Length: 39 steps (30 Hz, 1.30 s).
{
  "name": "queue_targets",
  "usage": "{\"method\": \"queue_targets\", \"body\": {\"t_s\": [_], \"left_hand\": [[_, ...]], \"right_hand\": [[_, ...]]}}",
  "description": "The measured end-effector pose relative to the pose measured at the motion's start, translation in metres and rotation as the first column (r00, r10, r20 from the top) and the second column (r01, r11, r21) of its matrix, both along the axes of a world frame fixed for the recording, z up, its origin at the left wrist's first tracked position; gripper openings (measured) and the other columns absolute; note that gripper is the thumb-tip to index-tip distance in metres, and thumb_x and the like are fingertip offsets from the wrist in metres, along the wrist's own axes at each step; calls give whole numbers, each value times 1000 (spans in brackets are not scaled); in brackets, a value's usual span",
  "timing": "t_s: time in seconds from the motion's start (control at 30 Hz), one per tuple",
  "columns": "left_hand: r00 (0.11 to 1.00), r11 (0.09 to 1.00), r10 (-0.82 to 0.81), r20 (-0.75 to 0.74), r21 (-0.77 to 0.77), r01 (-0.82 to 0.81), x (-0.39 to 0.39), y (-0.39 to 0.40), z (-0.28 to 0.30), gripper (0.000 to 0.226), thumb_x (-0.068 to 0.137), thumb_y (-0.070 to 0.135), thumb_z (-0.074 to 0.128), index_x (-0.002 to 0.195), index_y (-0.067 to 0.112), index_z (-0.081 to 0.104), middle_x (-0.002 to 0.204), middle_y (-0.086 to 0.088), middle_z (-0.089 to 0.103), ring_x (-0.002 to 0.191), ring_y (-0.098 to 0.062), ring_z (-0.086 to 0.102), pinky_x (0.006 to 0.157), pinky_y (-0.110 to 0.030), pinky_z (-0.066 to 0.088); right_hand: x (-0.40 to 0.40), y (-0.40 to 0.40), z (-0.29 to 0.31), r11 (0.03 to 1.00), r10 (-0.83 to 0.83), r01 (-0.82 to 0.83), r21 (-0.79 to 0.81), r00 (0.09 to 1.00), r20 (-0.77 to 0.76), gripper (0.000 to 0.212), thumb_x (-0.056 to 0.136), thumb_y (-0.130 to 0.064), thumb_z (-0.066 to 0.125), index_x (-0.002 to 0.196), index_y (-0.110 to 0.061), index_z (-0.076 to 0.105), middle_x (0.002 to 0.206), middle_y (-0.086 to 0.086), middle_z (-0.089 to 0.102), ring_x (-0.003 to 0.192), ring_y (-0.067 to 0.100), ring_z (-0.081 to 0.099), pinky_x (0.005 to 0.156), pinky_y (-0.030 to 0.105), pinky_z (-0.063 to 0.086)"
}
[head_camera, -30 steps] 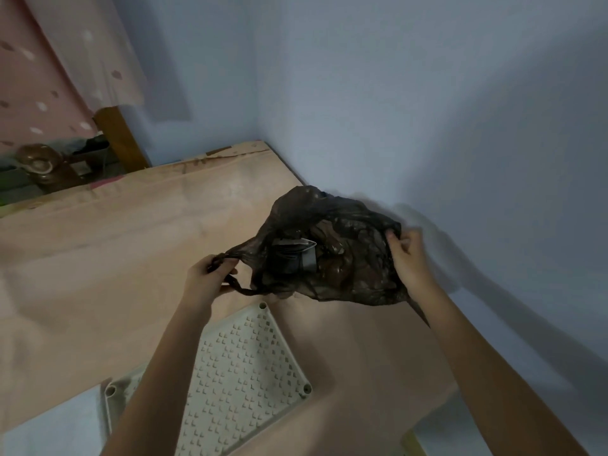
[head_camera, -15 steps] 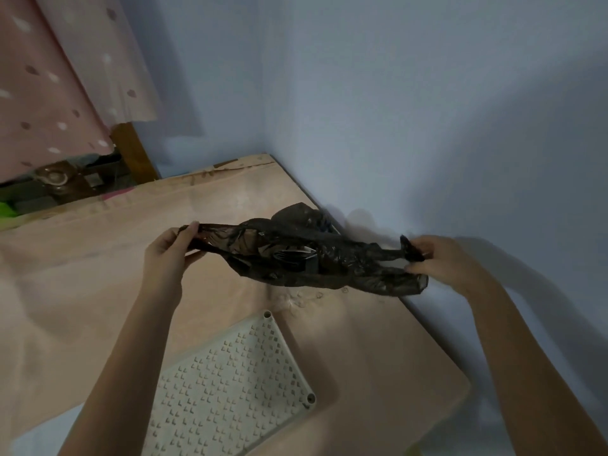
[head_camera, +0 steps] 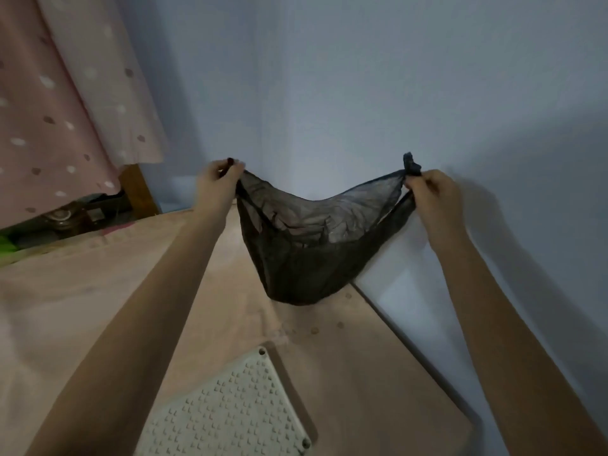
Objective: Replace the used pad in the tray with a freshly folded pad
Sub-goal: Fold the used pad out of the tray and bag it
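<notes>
Head view: black bag [head_camera: 306, 251] sags between left grip [head_camera: 218, 179], right grip [head_camera: 427, 192].

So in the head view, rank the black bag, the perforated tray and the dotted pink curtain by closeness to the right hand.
1. Black bag: handle pinched in the right hand.
2. Perforated tray: below, lower left.
3. Dotted pink curtain: far left.

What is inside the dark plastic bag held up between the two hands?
The thin dark plastic bag sags at the bottom as if weighted, but only creased film shows through. Its contents cannot be made out. The left hand and right hand pinch its handles.
</notes>
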<state>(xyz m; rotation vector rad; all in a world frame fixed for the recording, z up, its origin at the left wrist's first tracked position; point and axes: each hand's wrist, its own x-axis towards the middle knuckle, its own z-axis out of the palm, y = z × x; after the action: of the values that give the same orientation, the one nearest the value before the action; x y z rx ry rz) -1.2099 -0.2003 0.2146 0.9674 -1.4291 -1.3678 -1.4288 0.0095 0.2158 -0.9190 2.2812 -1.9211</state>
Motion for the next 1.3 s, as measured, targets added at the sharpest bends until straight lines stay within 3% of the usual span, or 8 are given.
{"method": "queue_targets", "body": {"t_s": [0.13,0.27,0.4,0.57,0.7,0.87,1.1,1.3], "left_hand": [[974,979,-124,192,-136,151,-28,-9,49,18,80,-1,67,77,12,54,77,-3,52,81,-21,55,88,-38,51],[973,957,-160,165,-214,194,-42,-17,81,11,81,0,68,85,3,59,90,-13,59,81,-22,61,71,-23,57],[900,928,-237,367,-190,322,-48,-12,67,14,85,7,68,94,0,62,75,-6,60,65,-12,60,50,-10,52],[751,861,-174,637,-273,430,-46,-2,28,15,82,14,71,88,7,59,75,-1,63,65,-11,58,60,-23,49],[881,821,-172,442,-430,376,-44,9,19,11,80,20,74,78,16,63,83,3,66,80,-13,62,73,-25,48],[811,799,-475,342,-220,560,-43,21,14,19,80,24,73,68,15,60,108,7,68,105,-11,62,99,-33,45],[807,808,-581,108,-44,588,-52,43,-15,14,88,17,63,79,9,57,50,2,48,46,-13,55,81,-41,55],[751,756,-649,123,-5,655,-54,58,-35,33,91,-5,47,118,10,56,95,-7,66,61,-15,63,69,-25,55]], "right_hand": [[-6,-23,45,983,9,-9,-182,1000,-2,15,80,-18,61,67,-13,54,60,0,47,54,2,45,57,16,38],[-16,-28,70,943,90,-70,-325,995,47,26,79,-23,65,63,-15,47,81,26,58,79,19,54,86,49,50],[-16,-30,49,928,215,-186,-324,975,58,23,83,-20,60,69,-8,46,86,11,74,87,17,68,86,37,54],[-10,-28,1,929,327,-276,-248,924,200,20,93,-21,52,75,-13,52,70,5,73,77,25,72,65,29,58],[-4,-34,-12,934,357,-334,-127,852,383,25,90,-25,48,71,-11,55,51,7,58,52,26,65,54,30,55],[12,-29,-19,873,484,-464,-151,861,157,22,98,-7,39,100,-14,60,69,3,61,49,14,52,57,26,53],[23,-27,-38,884,462,-465,-48,856,230,25,101,-20,41,122,-20,53,60,3,46,44,10,40,51,26,50],[25,-31,-61,865,475,-501,-39,790,388,16,99,-18,36,112,-19,44,57,-6,48,42,6,34,44,19,38]]}}
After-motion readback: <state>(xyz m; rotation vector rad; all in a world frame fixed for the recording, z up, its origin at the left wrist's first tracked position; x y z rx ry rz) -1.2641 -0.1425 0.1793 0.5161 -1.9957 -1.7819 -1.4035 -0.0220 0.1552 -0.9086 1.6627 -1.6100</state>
